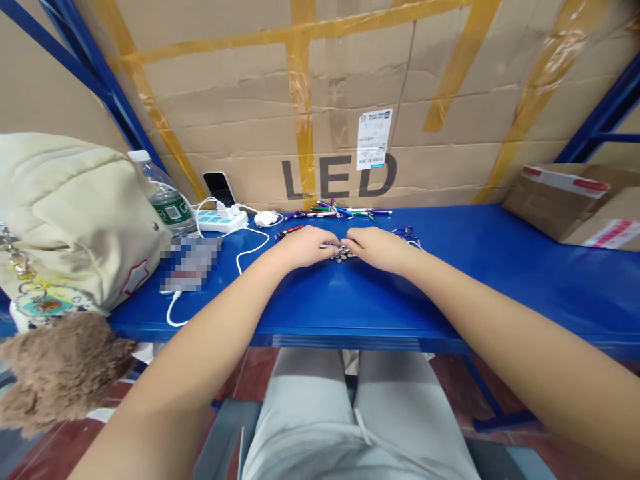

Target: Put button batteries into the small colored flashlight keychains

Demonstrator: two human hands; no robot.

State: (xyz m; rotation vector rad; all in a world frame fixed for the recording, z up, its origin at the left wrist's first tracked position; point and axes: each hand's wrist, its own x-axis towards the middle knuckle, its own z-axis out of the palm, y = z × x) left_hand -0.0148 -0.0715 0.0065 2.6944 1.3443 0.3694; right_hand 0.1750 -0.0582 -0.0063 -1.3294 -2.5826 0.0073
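My left hand (311, 247) and my right hand (374, 248) meet low over the middle of the blue table, both with curled fingers. Between the fingertips shows a small cluster of shiny silver metal pieces (343, 254), too small to name. Both hands close on this cluster, though the fingers hide most of the grip. Just behind lies a pile of slim coloured metal sticks with carabiner clips (345, 212). A few red and dark ones (289, 232) lie beside my left hand. Blue and red carabiners (407, 233) sit past my right wrist.
The blue table (500, 280) backs onto a large taped cardboard box (240, 107). On the left are a cream bag (75, 213), a water bottle (167, 200), a power strip (220, 220), a phone (219, 188) and white cables. A small open carton (570, 200) stands right.
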